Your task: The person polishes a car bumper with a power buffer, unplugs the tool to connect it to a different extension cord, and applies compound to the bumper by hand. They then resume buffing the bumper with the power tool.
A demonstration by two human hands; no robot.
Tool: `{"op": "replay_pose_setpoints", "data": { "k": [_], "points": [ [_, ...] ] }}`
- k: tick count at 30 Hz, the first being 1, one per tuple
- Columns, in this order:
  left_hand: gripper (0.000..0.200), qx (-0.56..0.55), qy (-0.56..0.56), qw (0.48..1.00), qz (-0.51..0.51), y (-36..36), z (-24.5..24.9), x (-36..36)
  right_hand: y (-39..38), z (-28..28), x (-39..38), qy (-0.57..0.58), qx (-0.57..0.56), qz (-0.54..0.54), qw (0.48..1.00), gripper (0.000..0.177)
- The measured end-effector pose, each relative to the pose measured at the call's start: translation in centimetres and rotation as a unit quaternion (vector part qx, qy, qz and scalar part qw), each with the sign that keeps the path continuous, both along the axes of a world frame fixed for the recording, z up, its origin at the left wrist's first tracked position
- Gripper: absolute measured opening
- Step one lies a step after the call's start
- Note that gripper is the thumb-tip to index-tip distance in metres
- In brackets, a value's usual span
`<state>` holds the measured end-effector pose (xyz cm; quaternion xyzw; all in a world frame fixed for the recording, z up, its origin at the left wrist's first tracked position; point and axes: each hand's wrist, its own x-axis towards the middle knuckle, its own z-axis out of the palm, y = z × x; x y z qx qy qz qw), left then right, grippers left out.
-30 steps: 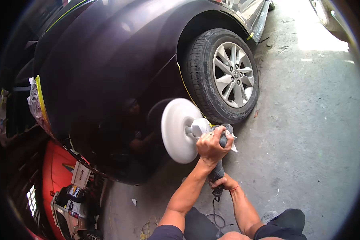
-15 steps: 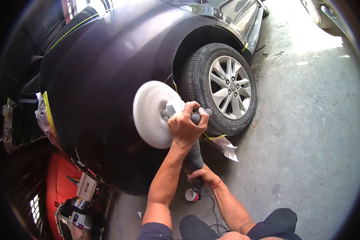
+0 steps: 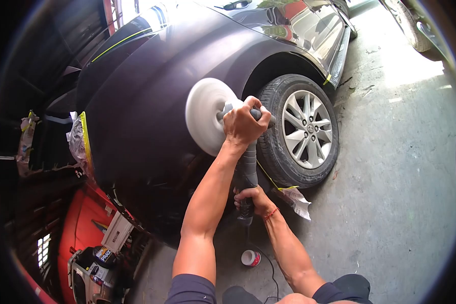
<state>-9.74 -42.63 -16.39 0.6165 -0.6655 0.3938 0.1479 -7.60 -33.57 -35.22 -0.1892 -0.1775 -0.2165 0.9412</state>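
A polisher (image 3: 247,169) with a round white pad (image 3: 207,116) is held in both my hands. The pad, blurred as if spinning, is against the dark rear panel (image 3: 152,106) of a car, beside the wheel arch. My left hand (image 3: 244,121) is closed around the front handle near the polisher's head. Lower down, my right hand (image 3: 256,201), with a red string at its wrist, wraps the dark rear grip. A cord (image 3: 271,263) runs from the polisher's end down to the floor.
Just right of the pad is the car's wheel (image 3: 309,129). Masking paper (image 3: 295,201) hangs below it, and taped plastic (image 3: 79,142) is at the panel's left edge. A white-and-red tub (image 3: 251,258) stands on the concrete floor (image 3: 380,202). Another vehicle (image 3: 415,30) is at upper right.
Both hands have moved the polisher upward along the panel, so the pad is now higher beside the wheel arch. The camera view has shifted, and the tub appears farther from the grip.
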Motion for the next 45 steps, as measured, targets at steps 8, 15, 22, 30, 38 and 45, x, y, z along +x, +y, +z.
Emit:
{"op": "replay_pose_setpoints", "data": {
  "k": [8,15,22,30,38,45],
  "points": [
    [0.013,-0.010,0.052,0.997,0.051,4.4,-0.1,-1.2,2.7,-1.0,-1.1,0.021,-0.061,-0.030,0.997,0.029],
    [0.010,-0.068,0.061,0.994,-0.054,15.0,-6.7,1.6,9.9,-9.4,-0.7,0.120,-0.204,-0.042,0.971,0.031],
    [0.011,-0.043,0.146,0.981,-0.119,15.1,-7.1,3.7,9.3,-8.2,-1.9,0.188,-0.211,-0.064,0.957,0.019],
    [0.015,-0.014,0.105,0.988,-0.112,9.7,-8.1,1.8,7.7,-8.8,-2.0,0.135,-0.067,-0.059,0.987,0.024],
    [0.011,0.005,0.100,0.989,-0.107,13.7,-13.8,2.5,13.0,-14.1,-1.3,0.160,-0.068,-0.075,0.982,0.034],
    [0.008,0.073,0.140,0.984,-0.088,17.6,-19.5,3.4,18.3,-17.5,-1.8,0.198,-0.035,-0.037,0.979,0.032]
  ]
}}
